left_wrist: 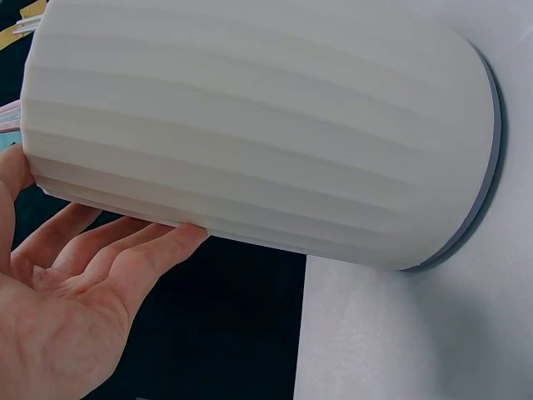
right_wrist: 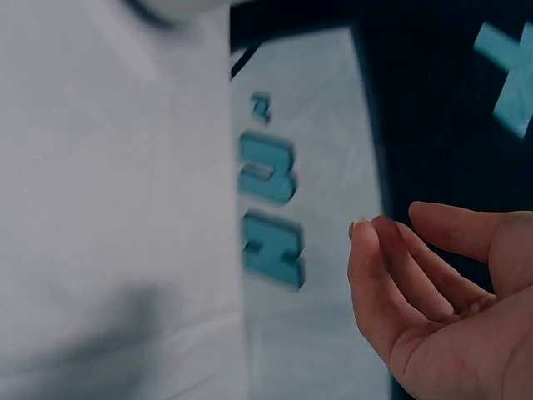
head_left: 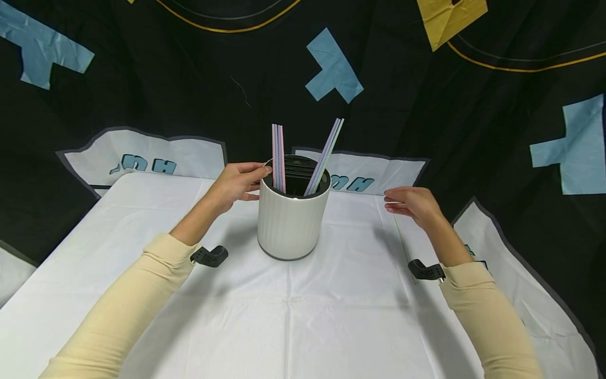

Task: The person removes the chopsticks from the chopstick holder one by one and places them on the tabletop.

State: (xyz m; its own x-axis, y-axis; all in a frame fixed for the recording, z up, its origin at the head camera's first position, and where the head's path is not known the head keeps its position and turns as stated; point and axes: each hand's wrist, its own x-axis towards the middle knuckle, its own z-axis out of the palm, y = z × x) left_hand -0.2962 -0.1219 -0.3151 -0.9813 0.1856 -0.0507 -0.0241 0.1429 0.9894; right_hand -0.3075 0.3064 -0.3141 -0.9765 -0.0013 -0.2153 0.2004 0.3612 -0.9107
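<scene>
A white ribbed utensil holder [head_left: 291, 226] with a black slotted insert [head_left: 299, 167] stands upright on the white cloth. Two bundles of slim pastel sticks rise from it: a pink and blue bundle [head_left: 278, 158] at the left, a lilac and pale green one [head_left: 325, 157] leaning right. My left hand [head_left: 239, 184] grips the holder's left side, its thumb by the rim and its fingers against the wall in the left wrist view. Off to the right, my right hand [head_left: 411, 204] hovers over the cloth. Its fingers [right_wrist: 375, 283] are loosely bent, with nothing seen between them.
White cloth [head_left: 236, 326] covers the table around the holder. Behind hangs a black backdrop [head_left: 189, 89] with blue patches [head_left: 333, 66]. Lettered white panels [head_left: 189, 152] edge the table. A thin pale line [head_left: 405, 245] runs on the cloth below my right hand.
</scene>
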